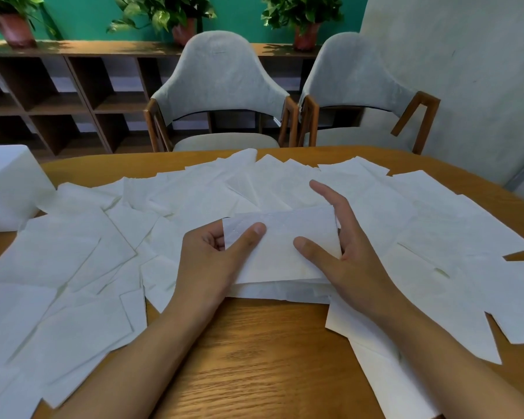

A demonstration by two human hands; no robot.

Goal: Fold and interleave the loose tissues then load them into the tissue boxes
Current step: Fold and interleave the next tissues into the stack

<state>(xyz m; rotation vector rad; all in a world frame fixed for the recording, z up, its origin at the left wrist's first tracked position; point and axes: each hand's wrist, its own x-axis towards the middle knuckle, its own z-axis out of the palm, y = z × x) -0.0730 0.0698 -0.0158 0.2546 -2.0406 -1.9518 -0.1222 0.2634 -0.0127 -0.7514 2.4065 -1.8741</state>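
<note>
A white rectangular tissue box (9, 189) sits far left on the brown wooden counter (254, 358), which is strewn with loose white tissues (73, 258). At centre, the left hand (206, 261) has its grip pinching a folded white tissue (282, 246) lying on a low stack. The right hand (345, 246) has its grip spread, thumb resting on the tissue.

Loose tissues (73, 255) cover the worktop (254, 358) from your left to your right. The folded stack (285, 255) lies on them just before you, with your left hand (206, 261) pinching its left edge and your right hand (345, 246) against its right edge. At the far left stands what may be a tissue box (9, 189). Behind the worktop sit two chairs (221, 86), and behind them a shelf (73, 86) with plants (164, 13) on top.
</note>
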